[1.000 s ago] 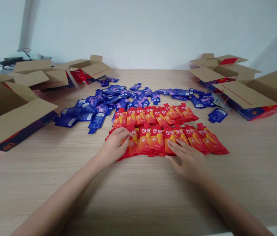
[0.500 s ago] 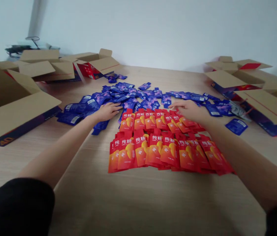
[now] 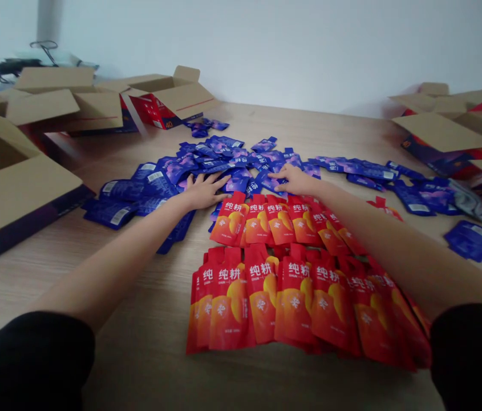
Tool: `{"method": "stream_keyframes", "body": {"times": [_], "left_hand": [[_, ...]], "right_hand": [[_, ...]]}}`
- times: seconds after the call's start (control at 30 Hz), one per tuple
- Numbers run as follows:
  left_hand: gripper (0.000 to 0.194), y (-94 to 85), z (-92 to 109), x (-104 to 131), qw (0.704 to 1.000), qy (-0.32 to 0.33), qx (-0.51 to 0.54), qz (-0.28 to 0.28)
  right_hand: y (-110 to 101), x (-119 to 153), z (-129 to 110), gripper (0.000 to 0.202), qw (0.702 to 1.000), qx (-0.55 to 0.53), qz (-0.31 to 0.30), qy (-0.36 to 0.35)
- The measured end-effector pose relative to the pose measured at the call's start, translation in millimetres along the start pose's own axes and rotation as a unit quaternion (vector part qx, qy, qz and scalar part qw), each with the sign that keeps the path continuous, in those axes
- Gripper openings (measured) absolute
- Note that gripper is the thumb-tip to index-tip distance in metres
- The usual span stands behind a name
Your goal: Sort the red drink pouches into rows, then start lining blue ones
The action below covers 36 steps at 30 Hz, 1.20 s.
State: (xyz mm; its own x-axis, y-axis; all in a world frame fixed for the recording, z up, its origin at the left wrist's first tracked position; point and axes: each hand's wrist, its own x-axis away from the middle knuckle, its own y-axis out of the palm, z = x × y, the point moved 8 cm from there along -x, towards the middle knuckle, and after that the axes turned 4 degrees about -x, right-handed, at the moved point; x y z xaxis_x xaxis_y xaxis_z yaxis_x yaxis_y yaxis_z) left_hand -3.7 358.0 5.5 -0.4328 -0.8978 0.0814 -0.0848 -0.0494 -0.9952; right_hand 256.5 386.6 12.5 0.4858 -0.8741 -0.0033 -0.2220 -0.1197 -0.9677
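Note:
Red-orange pouches lie in two overlapping rows, a front row (image 3: 262, 297) and a back row (image 3: 281, 220). Beyond them spreads a loose pile of blue-purple pouches (image 3: 223, 147). My left hand (image 3: 204, 191) rests on the blue pile just off the back row's left end, fingers spread. My right hand (image 3: 294, 180) reaches over the middle of the blue pouches, its fingers apart, thumb and forefinger pointing left at a pouch. Neither hand visibly holds a pouch. My right forearm passes above the right part of the red rows and hides some pouches.
Open cardboard boxes stand at the left (image 3: 13, 182), back left (image 3: 167, 103) and right (image 3: 450, 131). A single blue pouch (image 3: 469, 240) lies at the right, near a silvery crumpled packet (image 3: 472, 200). Dark wire items (image 3: 18, 68) are at the far left, behind the boxes.
The view has moved closer to the pouches and shifted left. My right hand has moved left over the blue pile, nearer my left hand. My left hand's fingers are spread wider.

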Motion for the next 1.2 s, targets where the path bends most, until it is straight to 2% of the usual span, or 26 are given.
{"method": "stream_keyframes", "body": {"times": [0.1,0.27,0.43,0.6,0.8,0.93,1.0,1.1,1.2], "left_hand": [[0.064,-2.8,0,-3,1.0,-0.011,-0.01,0.019],[0.063,-8.6,2,-2,0.998,-0.029,-0.024,0.045],[0.066,-10.2,-4,-2,0.998,-0.054,-0.015,0.027],[0.073,-9.6,-4,-6,0.998,-0.065,0.011,-0.007],[0.102,-9.4,9,-17,0.993,-0.108,0.043,-0.033],[0.119,-8.1,14,-27,0.99,-0.125,0.04,-0.054],[0.114,-9.2,12,-31,0.991,-0.124,0.037,-0.046],[0.093,-12.9,7,-34,0.994,-0.101,0.026,-0.007],[0.079,-15.1,0,-32,0.996,-0.086,0.015,0.035]], "right_hand": [[1,-6,8,0.054,1.0,0.003,0.015,0.008],[1,-10,7,0.06,0.999,0.023,-0.013,0.045],[-7,-3,-3,0.061,0.998,0.028,-0.021,0.046],[-20,9,-29,0.046,1.0,0.01,0.017,-0.005],[-23,-1,-75,0.041,0.998,-0.027,0.028,-0.053],[-30,-3,-93,0.042,0.996,-0.031,0.038,-0.073],[-36,4,-95,0.041,0.996,-0.039,0.042,-0.067],[-47,24,-93,0.04,0.997,-0.054,0.038,-0.049],[-58,47,-92,0.038,0.997,-0.064,0.028,-0.043]]}}
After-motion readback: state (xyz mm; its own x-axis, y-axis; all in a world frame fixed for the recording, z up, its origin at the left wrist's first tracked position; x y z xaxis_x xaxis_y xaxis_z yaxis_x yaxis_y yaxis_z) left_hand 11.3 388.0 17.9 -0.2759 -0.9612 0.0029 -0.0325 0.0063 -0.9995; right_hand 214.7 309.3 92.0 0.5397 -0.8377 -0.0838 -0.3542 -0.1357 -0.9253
